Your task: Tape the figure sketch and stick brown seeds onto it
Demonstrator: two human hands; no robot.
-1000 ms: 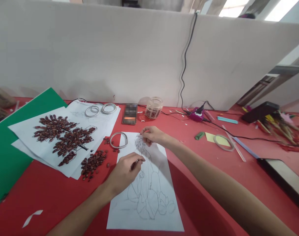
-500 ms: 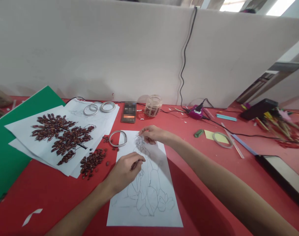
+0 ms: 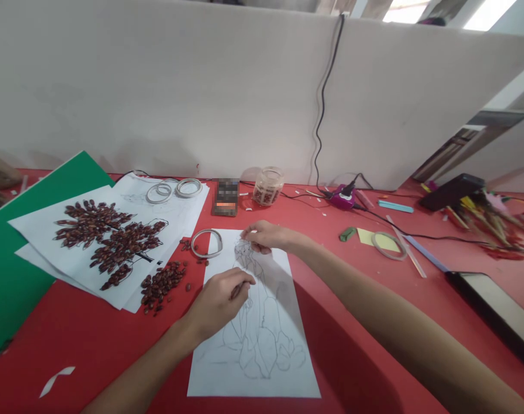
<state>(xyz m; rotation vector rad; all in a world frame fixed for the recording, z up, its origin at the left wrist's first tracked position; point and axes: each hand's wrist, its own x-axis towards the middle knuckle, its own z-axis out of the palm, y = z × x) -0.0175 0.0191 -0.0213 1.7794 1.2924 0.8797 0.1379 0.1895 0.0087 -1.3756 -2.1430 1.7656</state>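
Observation:
A white sheet with a pencil drawing of a figure lies on the red table. My left hand rests over its left side with curled fingers; what they hold, if anything, is hidden. My right hand is at the top of the drawing, thumb and forefinger pinched near the drawn head; anything between them is too small to tell. A roll of tape lies on the sheet's upper left corner. Brown seeds form a loose pile left of the sheet. Further left, a paper bears seeds arranged in a tree shape.
A glass jar with seeds and a phone stand at the back. More tape rings lie on papers. To the right are a purple plug adapter, cables, yellow notes and a dark-framed tablet.
My right hand has shifted very slightly left at the top of the drawing. My left hand stays in nearly the same place.

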